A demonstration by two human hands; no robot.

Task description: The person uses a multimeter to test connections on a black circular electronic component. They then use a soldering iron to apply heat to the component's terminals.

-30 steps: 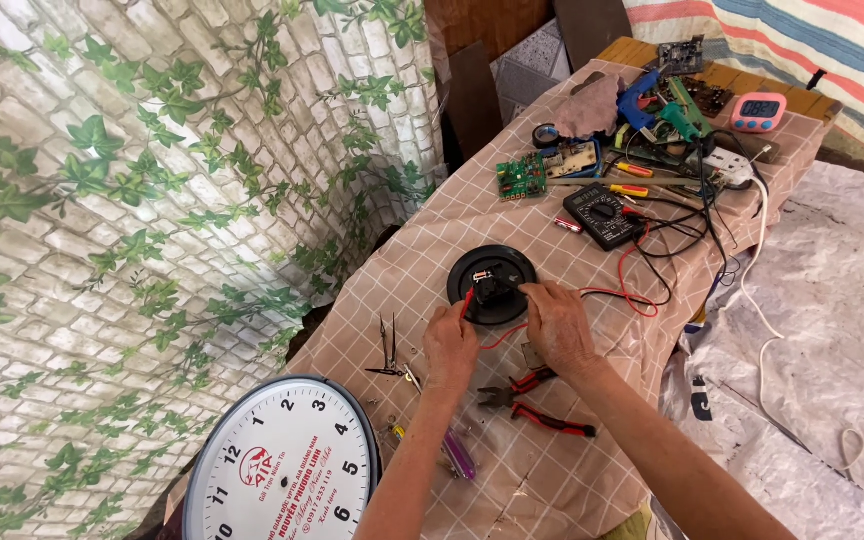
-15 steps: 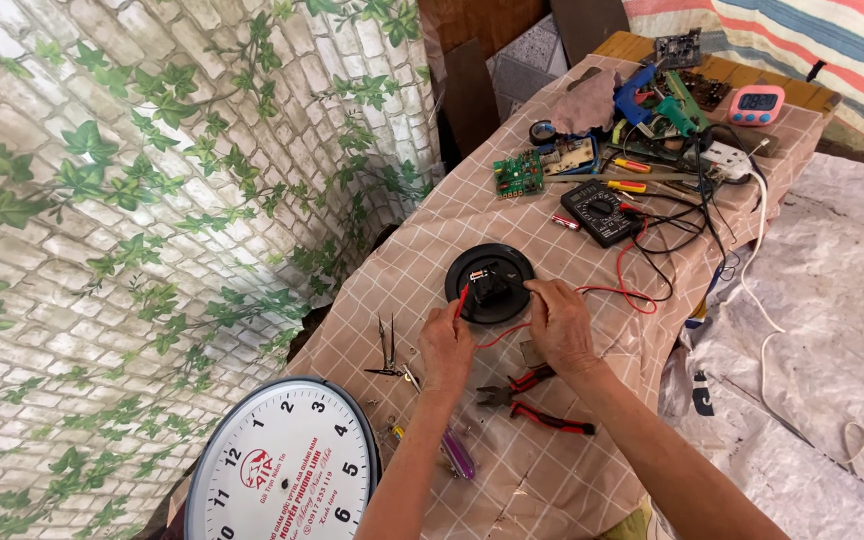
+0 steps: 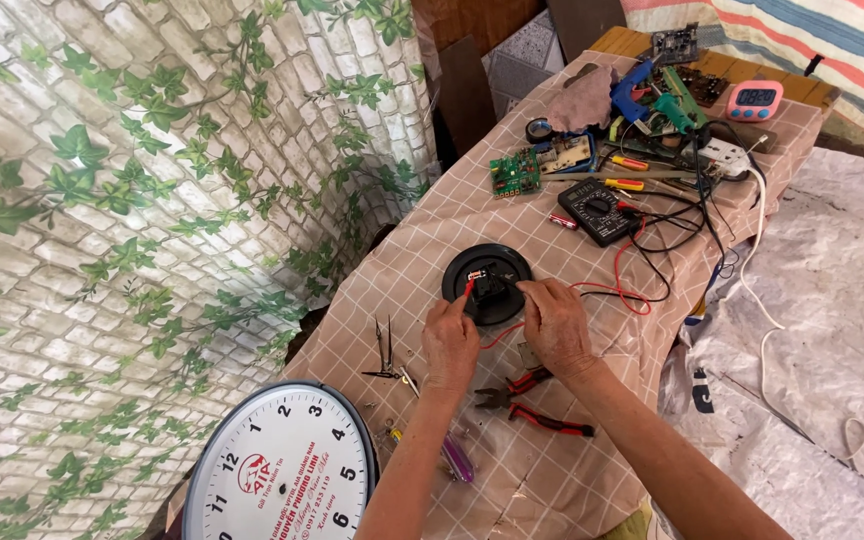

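Step in hand, as judged: probing contacts on the black round clock back [image 3: 487, 283], which lies flat near mid-counter [image 3: 432, 250] on the checked cloth. Left hand [image 3: 449, 343] pinched closed on the red probe [image 3: 469, 287], tip touching the module at the disc's centre. Right hand [image 3: 555, 322] closed on what looks like the second probe; too small to tell for sure. Leads run to the black multimeter [image 3: 597, 210] further back. Red-handled pliers [image 3: 532, 398] lie just beside the right wrist. Next calls for steady tips and a glance at the meter.
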